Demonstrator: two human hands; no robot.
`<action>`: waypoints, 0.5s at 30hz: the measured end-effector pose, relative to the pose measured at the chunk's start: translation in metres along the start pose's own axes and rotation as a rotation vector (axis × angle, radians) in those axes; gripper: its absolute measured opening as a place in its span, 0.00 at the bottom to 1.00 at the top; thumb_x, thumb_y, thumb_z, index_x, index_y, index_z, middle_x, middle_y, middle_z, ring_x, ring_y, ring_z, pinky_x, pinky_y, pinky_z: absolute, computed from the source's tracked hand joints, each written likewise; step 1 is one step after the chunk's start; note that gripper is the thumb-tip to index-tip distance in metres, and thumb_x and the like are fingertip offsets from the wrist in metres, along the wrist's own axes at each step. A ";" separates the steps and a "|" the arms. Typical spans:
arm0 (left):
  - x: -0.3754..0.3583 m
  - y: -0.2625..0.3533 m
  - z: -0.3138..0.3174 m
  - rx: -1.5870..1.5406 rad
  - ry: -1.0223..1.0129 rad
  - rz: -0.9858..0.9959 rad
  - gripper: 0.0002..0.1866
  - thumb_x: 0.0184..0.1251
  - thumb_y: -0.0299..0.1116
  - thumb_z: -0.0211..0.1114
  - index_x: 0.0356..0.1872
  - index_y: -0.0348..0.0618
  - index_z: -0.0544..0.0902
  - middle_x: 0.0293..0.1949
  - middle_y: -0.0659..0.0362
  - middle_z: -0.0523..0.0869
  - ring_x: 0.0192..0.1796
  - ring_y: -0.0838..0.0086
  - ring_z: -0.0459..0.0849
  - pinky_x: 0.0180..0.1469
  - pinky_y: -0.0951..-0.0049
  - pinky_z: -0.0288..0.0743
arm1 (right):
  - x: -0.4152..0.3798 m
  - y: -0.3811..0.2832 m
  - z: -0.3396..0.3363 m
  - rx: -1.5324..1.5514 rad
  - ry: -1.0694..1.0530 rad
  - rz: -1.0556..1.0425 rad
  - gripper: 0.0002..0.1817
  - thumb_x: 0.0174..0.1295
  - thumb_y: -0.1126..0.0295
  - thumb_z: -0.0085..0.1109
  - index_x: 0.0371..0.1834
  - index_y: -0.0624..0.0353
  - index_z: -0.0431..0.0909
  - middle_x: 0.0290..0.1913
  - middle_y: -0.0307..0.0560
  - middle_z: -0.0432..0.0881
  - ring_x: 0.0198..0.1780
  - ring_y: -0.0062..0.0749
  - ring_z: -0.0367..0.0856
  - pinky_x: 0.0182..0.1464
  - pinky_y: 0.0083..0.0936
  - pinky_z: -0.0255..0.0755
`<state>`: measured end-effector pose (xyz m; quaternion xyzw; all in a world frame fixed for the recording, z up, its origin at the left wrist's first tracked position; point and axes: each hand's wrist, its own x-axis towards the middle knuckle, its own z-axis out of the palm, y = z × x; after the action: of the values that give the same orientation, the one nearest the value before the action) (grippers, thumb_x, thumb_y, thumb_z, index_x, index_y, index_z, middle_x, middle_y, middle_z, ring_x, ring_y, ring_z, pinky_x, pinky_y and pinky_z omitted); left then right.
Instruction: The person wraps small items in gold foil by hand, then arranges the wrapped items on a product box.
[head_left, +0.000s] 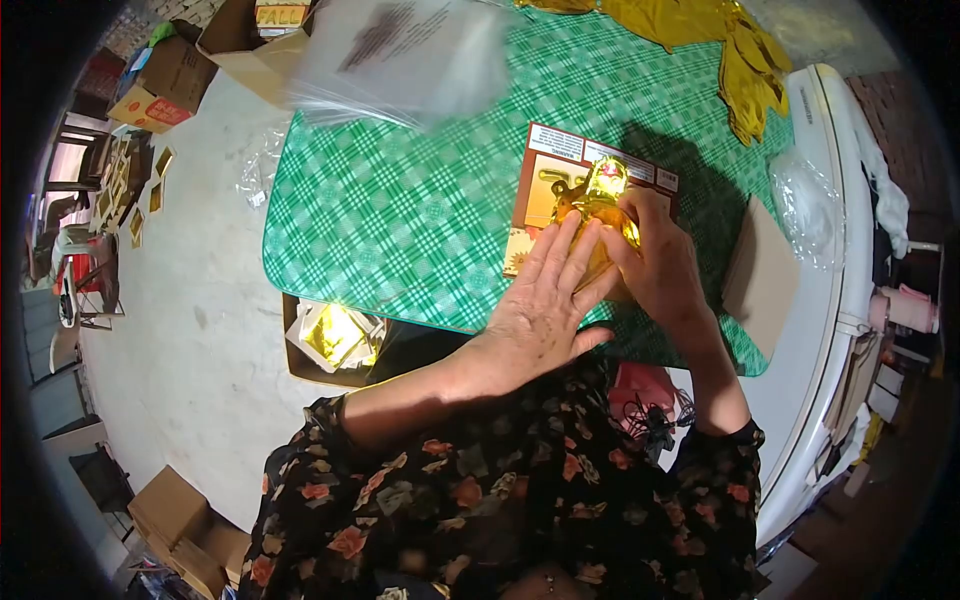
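Floral sleeves lead to both hands near the table's right front edge: left hand flat, right hand closed, on the gold foil piece atop a printed card. Pressing hard could crease the foil.

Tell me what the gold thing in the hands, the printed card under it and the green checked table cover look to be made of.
Gold thing: seemingly metallic foil, mirror-bright and crinkled. Printed card: likely glossy cardboard, flat with crisp edges. Table cover: probably vinyl or oilcloth, smooth with a slight sheen, though cloth is possible. Both hands, left and right, press the foil.
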<state>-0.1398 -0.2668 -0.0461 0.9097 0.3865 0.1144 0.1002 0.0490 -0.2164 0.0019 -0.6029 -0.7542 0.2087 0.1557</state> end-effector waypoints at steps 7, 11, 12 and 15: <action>0.001 0.000 -0.001 -0.013 0.010 0.004 0.41 0.77 0.71 0.51 0.79 0.54 0.75 0.86 0.37 0.55 0.88 0.39 0.47 0.88 0.41 0.35 | 0.003 -0.002 0.004 0.010 0.124 -0.171 0.29 0.70 0.71 0.65 0.74 0.55 0.70 0.61 0.62 0.84 0.60 0.63 0.83 0.60 0.51 0.78; 0.001 0.000 -0.002 -0.031 0.013 -0.002 0.41 0.76 0.71 0.53 0.78 0.53 0.76 0.86 0.37 0.54 0.88 0.39 0.46 0.89 0.41 0.35 | 0.002 0.002 0.006 0.011 0.141 -0.150 0.30 0.68 0.74 0.66 0.73 0.55 0.71 0.60 0.62 0.84 0.59 0.62 0.83 0.60 0.51 0.78; 0.001 0.000 -0.003 -0.036 0.014 -0.002 0.41 0.76 0.71 0.53 0.78 0.53 0.76 0.86 0.37 0.54 0.88 0.39 0.46 0.89 0.41 0.35 | 0.002 0.001 0.005 0.016 0.131 -0.126 0.30 0.67 0.74 0.66 0.73 0.55 0.72 0.60 0.62 0.83 0.59 0.62 0.83 0.61 0.51 0.78; 0.000 0.000 -0.002 -0.043 0.019 -0.005 0.41 0.76 0.70 0.54 0.77 0.52 0.77 0.86 0.37 0.53 0.88 0.39 0.46 0.89 0.41 0.36 | 0.004 -0.003 0.005 -0.034 0.140 -0.111 0.31 0.67 0.75 0.65 0.74 0.55 0.71 0.59 0.62 0.84 0.59 0.62 0.83 0.61 0.51 0.78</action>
<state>-0.1404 -0.2661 -0.0442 0.9052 0.3871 0.1312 0.1163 0.0435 -0.2135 -0.0006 -0.5759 -0.7771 0.1444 0.2089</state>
